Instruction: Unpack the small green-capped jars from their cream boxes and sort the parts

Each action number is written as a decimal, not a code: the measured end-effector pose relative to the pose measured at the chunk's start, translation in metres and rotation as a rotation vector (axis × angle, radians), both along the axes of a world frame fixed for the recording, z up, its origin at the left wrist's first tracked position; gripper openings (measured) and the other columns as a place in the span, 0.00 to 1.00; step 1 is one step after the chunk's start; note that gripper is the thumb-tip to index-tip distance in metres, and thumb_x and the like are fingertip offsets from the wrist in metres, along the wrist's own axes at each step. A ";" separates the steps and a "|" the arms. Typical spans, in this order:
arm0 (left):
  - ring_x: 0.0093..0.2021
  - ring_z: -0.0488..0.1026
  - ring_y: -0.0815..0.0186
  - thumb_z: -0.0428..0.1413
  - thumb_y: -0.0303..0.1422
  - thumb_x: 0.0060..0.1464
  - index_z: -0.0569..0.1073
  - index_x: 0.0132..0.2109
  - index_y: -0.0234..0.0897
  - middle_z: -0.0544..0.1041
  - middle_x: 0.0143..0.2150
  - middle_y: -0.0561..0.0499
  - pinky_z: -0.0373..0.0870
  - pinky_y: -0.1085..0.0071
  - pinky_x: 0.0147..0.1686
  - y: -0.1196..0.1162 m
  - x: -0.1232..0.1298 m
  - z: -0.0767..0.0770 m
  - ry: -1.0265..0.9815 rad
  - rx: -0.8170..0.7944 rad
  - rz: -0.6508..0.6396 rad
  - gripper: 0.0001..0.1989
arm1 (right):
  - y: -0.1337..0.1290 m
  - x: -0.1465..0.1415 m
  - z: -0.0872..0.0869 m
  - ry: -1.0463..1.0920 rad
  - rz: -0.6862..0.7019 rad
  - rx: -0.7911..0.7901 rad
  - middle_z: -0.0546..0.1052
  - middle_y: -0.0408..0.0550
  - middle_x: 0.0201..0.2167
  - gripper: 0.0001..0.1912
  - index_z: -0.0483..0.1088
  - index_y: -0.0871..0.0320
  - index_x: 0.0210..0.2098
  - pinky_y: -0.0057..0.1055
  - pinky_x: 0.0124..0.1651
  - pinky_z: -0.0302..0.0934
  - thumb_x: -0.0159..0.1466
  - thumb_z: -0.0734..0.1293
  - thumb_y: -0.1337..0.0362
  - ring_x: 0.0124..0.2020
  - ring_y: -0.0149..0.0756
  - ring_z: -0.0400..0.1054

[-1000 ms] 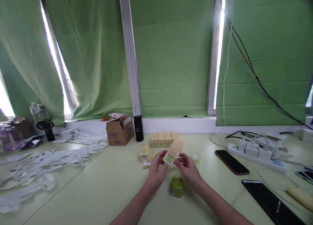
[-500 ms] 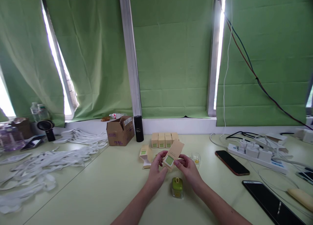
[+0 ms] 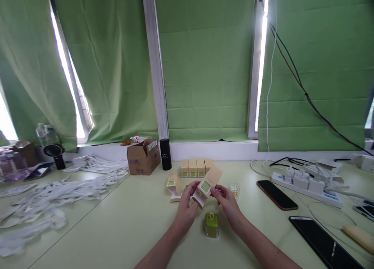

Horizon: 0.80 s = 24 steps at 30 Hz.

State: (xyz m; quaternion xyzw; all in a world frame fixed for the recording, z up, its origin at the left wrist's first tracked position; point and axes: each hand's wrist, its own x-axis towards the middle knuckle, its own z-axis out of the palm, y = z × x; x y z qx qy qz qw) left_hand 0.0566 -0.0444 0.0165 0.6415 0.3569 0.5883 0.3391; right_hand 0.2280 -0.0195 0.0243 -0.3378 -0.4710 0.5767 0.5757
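Note:
A small kraft cardboard box [image 3: 212,178] with a green square window is held up between my two hands, tilted, its lower end folding apart. My left hand [image 3: 187,204] grips its left side and lower flap. On the other side my right hand [image 3: 228,203] pinches the lower right edge. Just below them on the table stands a small glass bottle with a green lid [image 3: 212,225] and a ring on top. Another kraft box [image 3: 174,186], partly unfolded, lies left of my hands. To the right is a small clear container [image 3: 234,189] with something yellow inside.
Several closed kraft boxes [image 3: 193,167] stand in a row behind my hands. A brown carton [image 3: 143,158] and a black cylinder [image 3: 165,154] are near the window. White straps [image 3: 58,199] spread over the left. Phones [image 3: 277,194] and a power strip [image 3: 306,189] with cables lie right.
The box in my hands has been bent at its lower end, so the windowed part now angles away from the lower flap. The bottle and other boxes have stayed put.

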 end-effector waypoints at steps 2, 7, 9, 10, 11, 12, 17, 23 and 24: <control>0.61 0.71 0.49 0.54 0.34 0.60 0.71 0.60 0.42 0.76 0.61 0.43 0.67 0.53 0.59 -0.003 -0.001 0.003 0.057 0.019 0.072 0.21 | -0.002 -0.001 0.001 -0.007 -0.006 0.003 0.84 0.54 0.30 0.32 0.79 0.58 0.37 0.34 0.32 0.64 0.45 0.80 0.40 0.31 0.47 0.77; 0.58 0.73 0.50 0.59 0.41 0.61 0.71 0.59 0.41 0.77 0.58 0.41 0.69 0.53 0.58 -0.003 0.001 0.002 0.204 0.101 0.237 0.21 | -0.004 -0.002 0.003 -0.030 -0.031 0.017 0.84 0.55 0.32 0.33 0.78 0.57 0.38 0.34 0.34 0.64 0.43 0.80 0.39 0.35 0.49 0.77; 0.57 0.74 0.51 0.60 0.39 0.61 0.71 0.58 0.40 0.78 0.56 0.41 0.70 0.54 0.57 -0.001 0.003 0.000 0.224 0.107 0.261 0.20 | -0.004 -0.001 0.003 -0.041 -0.045 0.026 0.84 0.55 0.32 0.33 0.78 0.57 0.38 0.34 0.34 0.64 0.43 0.80 0.39 0.36 0.49 0.76; 0.57 0.75 0.52 0.59 0.39 0.62 0.71 0.58 0.40 0.78 0.56 0.41 0.71 0.54 0.57 0.000 0.003 -0.002 0.230 0.110 0.265 0.19 | -0.003 -0.001 0.003 -0.042 -0.050 0.026 0.84 0.55 0.32 0.33 0.77 0.57 0.37 0.34 0.34 0.63 0.44 0.80 0.38 0.36 0.49 0.76; 0.57 0.75 0.52 0.58 0.38 0.63 0.71 0.59 0.41 0.78 0.56 0.41 0.71 0.54 0.57 0.001 0.003 -0.003 0.240 0.119 0.264 0.18 | -0.003 -0.001 0.003 -0.039 -0.054 0.022 0.84 0.54 0.32 0.33 0.77 0.57 0.37 0.34 0.33 0.63 0.44 0.80 0.39 0.35 0.48 0.76; 0.58 0.75 0.53 0.56 0.38 0.65 0.71 0.59 0.41 0.78 0.57 0.42 0.71 0.54 0.58 0.001 0.003 -0.005 0.254 0.136 0.263 0.18 | -0.003 0.000 0.003 -0.030 -0.059 0.018 0.84 0.54 0.32 0.32 0.77 0.57 0.37 0.34 0.33 0.63 0.44 0.80 0.39 0.34 0.47 0.75; 0.59 0.74 0.53 0.48 0.36 0.70 0.71 0.62 0.42 0.78 0.58 0.41 0.70 0.54 0.58 0.002 -0.001 -0.009 0.342 0.250 0.316 0.18 | -0.002 0.000 0.002 0.012 -0.045 -0.004 0.81 0.50 0.29 0.31 0.77 0.57 0.35 0.32 0.31 0.61 0.44 0.80 0.39 0.29 0.40 0.71; 0.57 0.76 0.52 0.52 0.36 0.67 0.73 0.58 0.41 0.79 0.56 0.41 0.72 0.53 0.57 0.004 -0.002 -0.008 0.299 0.205 0.337 0.15 | -0.005 -0.003 0.002 -0.016 0.021 0.022 0.80 0.48 0.29 0.30 0.79 0.57 0.34 0.31 0.32 0.61 0.47 0.79 0.38 0.29 0.36 0.66; 0.57 0.75 0.52 0.53 0.36 0.66 0.72 0.59 0.42 0.79 0.56 0.41 0.71 0.53 0.58 0.004 -0.002 -0.008 0.281 0.189 0.320 0.16 | -0.005 -0.003 0.002 -0.024 0.023 0.032 0.80 0.48 0.29 0.30 0.80 0.57 0.34 0.31 0.33 0.61 0.47 0.79 0.38 0.30 0.36 0.66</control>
